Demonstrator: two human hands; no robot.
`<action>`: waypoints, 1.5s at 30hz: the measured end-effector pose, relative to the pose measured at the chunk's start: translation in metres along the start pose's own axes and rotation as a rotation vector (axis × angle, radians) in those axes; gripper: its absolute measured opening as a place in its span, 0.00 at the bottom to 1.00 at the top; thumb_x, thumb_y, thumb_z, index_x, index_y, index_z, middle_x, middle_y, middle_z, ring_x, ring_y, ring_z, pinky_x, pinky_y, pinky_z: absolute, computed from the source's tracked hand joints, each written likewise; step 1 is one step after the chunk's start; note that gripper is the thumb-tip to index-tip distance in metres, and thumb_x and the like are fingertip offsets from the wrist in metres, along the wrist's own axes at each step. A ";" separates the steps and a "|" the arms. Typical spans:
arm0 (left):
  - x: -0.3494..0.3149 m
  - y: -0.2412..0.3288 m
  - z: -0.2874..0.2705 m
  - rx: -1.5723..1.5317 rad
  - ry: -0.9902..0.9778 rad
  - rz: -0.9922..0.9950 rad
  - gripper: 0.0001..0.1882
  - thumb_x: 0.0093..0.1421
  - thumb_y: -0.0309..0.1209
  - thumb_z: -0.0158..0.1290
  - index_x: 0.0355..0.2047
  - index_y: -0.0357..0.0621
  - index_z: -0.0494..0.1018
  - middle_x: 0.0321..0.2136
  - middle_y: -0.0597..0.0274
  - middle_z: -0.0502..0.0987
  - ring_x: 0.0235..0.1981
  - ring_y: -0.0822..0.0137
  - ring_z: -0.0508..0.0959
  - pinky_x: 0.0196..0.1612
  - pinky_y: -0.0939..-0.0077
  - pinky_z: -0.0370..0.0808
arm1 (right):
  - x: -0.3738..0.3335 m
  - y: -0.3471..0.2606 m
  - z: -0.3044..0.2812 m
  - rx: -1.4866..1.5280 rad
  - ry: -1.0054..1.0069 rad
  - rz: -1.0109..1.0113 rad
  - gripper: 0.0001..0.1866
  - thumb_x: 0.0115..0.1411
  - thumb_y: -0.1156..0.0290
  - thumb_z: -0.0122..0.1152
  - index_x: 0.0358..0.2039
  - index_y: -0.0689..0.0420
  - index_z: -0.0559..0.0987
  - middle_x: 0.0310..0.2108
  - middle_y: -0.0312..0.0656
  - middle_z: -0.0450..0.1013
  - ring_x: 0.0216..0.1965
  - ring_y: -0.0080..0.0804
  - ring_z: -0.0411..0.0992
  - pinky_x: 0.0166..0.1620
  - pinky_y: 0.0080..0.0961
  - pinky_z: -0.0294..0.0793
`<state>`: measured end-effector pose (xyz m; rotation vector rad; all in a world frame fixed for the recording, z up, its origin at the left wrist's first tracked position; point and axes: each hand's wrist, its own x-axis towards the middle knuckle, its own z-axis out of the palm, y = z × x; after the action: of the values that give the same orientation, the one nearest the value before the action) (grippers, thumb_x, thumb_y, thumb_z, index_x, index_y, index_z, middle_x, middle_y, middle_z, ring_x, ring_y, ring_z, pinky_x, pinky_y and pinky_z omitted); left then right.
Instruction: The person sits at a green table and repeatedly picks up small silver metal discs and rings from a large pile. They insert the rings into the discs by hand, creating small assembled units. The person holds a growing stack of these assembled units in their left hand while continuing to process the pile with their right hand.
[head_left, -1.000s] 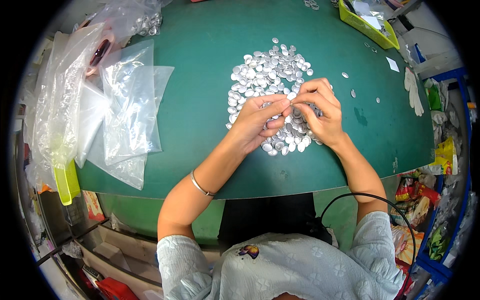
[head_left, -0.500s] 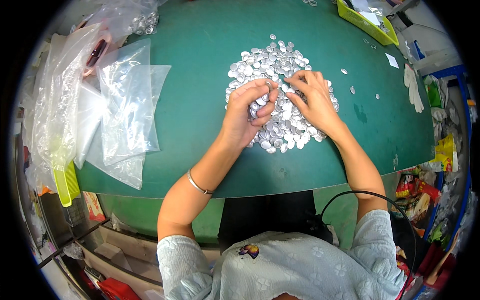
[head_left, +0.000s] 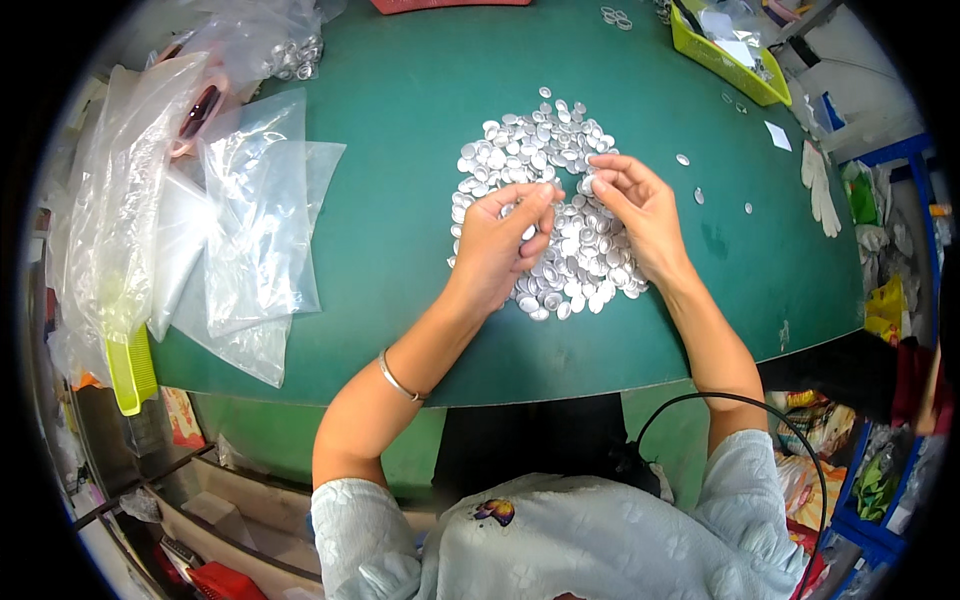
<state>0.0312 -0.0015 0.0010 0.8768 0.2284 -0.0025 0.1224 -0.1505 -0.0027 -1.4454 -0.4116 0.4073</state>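
A heap of small silver oval metal discs with raised rims (head_left: 590, 245) is spread on the green table in front of me. My left hand (head_left: 497, 250) is closed at the heap's left side, palm turned inward. Several discs are cupped in its curled fingers, and its thumb and forefinger pinch together at the top. My right hand (head_left: 645, 212) hovers over the heap's right side. Its thumb and fingertips pinch one silver disc (head_left: 589, 184). The fingertips of both hands are close together but apart.
Clear plastic bags (head_left: 262, 220) lie on the table's left, by a yellow-green plastic basket-like piece (head_left: 132, 372). At the back right stands a yellow-green basket (head_left: 730, 62). A red container (head_left: 450, 4) shows at the far edge. Stray discs (head_left: 699, 195) and a white glove (head_left: 820, 190) lie right.
My right hand has lifted from among the discs and now pinches one. My left hand has turned slightly, its fingertips nearer the right hand. The whole view has shifted a little.
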 end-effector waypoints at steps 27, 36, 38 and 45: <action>0.000 0.006 -0.001 -0.374 -0.164 -0.169 0.08 0.58 0.30 0.38 0.28 0.39 0.64 0.22 0.60 0.63 0.13 0.79 0.57 0.09 0.91 0.50 | 0.004 0.007 -0.019 -1.056 -0.074 -0.374 0.11 0.50 0.69 0.59 0.35 0.56 0.77 0.37 0.38 0.68 0.43 0.36 0.61 0.46 0.30 0.58; 0.008 -0.007 -0.014 -0.333 -0.070 -0.080 0.14 0.61 0.38 0.44 0.33 0.38 0.67 0.19 0.66 0.63 0.13 0.80 0.59 0.10 0.91 0.51 | 0.004 0.006 -0.016 -1.171 -0.198 -0.508 0.06 0.48 0.69 0.60 0.27 0.56 0.77 0.38 0.36 0.67 0.45 0.35 0.61 0.50 0.35 0.54; 0.008 -0.007 -0.012 -0.258 -0.048 -0.066 0.13 0.60 0.36 0.46 0.35 0.37 0.68 0.18 0.68 0.63 0.13 0.81 0.58 0.10 0.91 0.50 | 0.008 0.010 -0.016 -1.141 -0.206 -0.566 0.05 0.48 0.70 0.60 0.26 0.57 0.77 0.36 0.35 0.69 0.43 0.34 0.62 0.50 0.35 0.53; 0.000 -0.007 0.002 0.146 0.063 0.012 0.11 0.56 0.30 0.51 0.37 0.37 0.70 0.16 0.72 0.62 0.13 0.83 0.58 0.12 0.91 0.49 | 0.005 0.006 -0.008 -0.509 -0.082 -0.297 0.05 0.52 0.73 0.56 0.24 0.62 0.75 0.30 0.38 0.71 0.36 0.28 0.66 0.41 0.25 0.63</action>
<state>0.0306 -0.0071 -0.0030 1.0243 0.2843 0.0199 0.1302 -0.1545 -0.0092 -1.8259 -0.8276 0.1216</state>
